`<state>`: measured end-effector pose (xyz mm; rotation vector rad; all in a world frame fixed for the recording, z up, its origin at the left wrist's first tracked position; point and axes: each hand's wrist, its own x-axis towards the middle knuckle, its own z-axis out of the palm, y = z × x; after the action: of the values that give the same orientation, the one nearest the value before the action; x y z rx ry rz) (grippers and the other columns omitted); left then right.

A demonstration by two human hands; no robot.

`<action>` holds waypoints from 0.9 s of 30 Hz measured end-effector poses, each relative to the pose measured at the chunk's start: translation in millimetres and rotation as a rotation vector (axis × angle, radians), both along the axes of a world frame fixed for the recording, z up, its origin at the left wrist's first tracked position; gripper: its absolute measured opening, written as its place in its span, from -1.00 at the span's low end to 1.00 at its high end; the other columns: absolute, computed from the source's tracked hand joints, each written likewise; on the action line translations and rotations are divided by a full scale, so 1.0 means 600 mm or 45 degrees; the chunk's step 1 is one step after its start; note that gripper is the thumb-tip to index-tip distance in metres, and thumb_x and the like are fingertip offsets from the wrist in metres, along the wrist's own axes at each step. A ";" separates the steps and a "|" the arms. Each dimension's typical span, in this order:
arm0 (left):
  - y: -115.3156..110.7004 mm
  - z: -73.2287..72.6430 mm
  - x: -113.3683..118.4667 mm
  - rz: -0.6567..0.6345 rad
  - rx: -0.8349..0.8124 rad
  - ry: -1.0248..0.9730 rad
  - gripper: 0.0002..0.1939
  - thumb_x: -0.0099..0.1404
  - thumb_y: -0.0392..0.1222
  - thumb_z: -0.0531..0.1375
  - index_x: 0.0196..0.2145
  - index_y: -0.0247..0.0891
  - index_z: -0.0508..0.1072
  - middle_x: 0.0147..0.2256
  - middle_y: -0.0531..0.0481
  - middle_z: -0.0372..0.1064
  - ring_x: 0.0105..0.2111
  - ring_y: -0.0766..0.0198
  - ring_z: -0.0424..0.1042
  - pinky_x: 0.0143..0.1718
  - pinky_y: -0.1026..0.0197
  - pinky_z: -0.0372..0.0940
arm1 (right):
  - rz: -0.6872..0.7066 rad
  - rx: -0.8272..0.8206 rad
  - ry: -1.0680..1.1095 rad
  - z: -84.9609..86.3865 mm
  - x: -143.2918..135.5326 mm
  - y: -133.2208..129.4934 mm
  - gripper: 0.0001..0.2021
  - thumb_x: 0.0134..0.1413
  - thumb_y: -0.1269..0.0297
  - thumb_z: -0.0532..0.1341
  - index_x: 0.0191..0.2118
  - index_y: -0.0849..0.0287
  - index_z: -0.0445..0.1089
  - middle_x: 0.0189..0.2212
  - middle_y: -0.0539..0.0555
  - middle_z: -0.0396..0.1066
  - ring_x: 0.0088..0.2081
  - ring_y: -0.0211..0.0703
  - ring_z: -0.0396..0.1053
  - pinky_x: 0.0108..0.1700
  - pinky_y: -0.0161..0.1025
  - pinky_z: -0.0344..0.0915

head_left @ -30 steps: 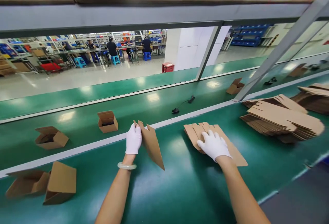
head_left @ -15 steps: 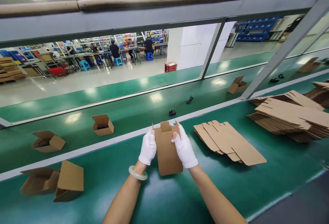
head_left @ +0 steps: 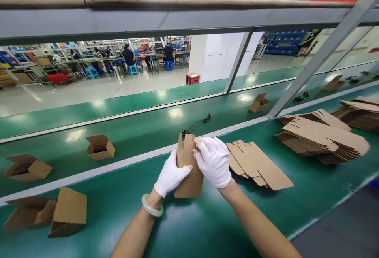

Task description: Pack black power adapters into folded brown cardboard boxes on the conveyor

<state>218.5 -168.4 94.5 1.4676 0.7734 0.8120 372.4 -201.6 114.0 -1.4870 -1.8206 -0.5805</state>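
A partly folded brown cardboard box (head_left: 189,181) is held up in front of me, above the green work surface (head_left: 124,210). My left hand (head_left: 173,173), in a white glove with bare fingertips, wraps its left side with the thumb across the front. My right hand (head_left: 213,161), gloved the same way, has its fingers bent against the box's upper right edge, gripping a flap there. To the right lie several flat cardboard blanks (head_left: 260,165). Two opened boxes (head_left: 69,208) stand on the surface at the left.
Beyond a pale divider strip runs a green conveyor belt (head_left: 148,131) with open boxes (head_left: 100,147) and a black cabled adapter (head_left: 204,119). A taller stack of blanks (head_left: 316,135) lies at right. A slanted metal post (head_left: 319,52) rises there. People sit at far benches.
The box has turned, now showing a side edge. My right hand has shifted from its side to the upper edge, and my left thumb now crosses the front. Boxes on the belt appear farther left.
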 end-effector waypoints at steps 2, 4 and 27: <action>-0.002 0.000 0.003 0.035 -0.002 0.052 -0.44 0.06 -0.16 0.25 0.02 -0.26 0.20 -0.02 -0.14 0.33 -0.06 0.06 0.35 -0.05 0.07 0.26 | 0.032 -0.085 -0.120 0.013 0.004 0.005 -0.76 0.15 0.20 0.02 -0.27 0.21 0.36 -0.34 0.16 0.39 -0.27 -0.04 0.29 -0.13 -0.09 0.15; -0.006 -0.002 0.006 0.032 -0.001 0.077 -0.44 0.06 -0.16 0.25 0.02 -0.26 0.20 -0.04 -0.13 0.35 -0.08 0.07 0.36 -0.07 0.08 0.28 | 0.058 -0.148 -0.179 0.015 0.003 0.010 -0.69 0.18 0.15 -0.02 -0.40 0.21 0.33 -0.48 0.11 0.35 -0.41 -0.12 0.26 -0.26 -0.17 0.13; -0.021 -0.019 0.019 -0.297 0.613 0.316 -0.34 0.02 -0.24 0.22 0.10 -0.21 0.14 0.03 -0.13 0.21 0.03 0.04 0.23 0.07 0.00 0.16 | 0.110 0.164 0.113 -0.059 0.000 0.006 -0.74 0.16 0.37 0.00 -0.48 0.18 0.36 -0.63 0.04 0.35 -0.56 -0.21 0.23 -0.43 -0.28 0.15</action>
<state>230.0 -181.0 83.3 2.0773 0.5930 0.6696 372.6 -198.2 78.8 -1.3213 -1.7362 -0.5691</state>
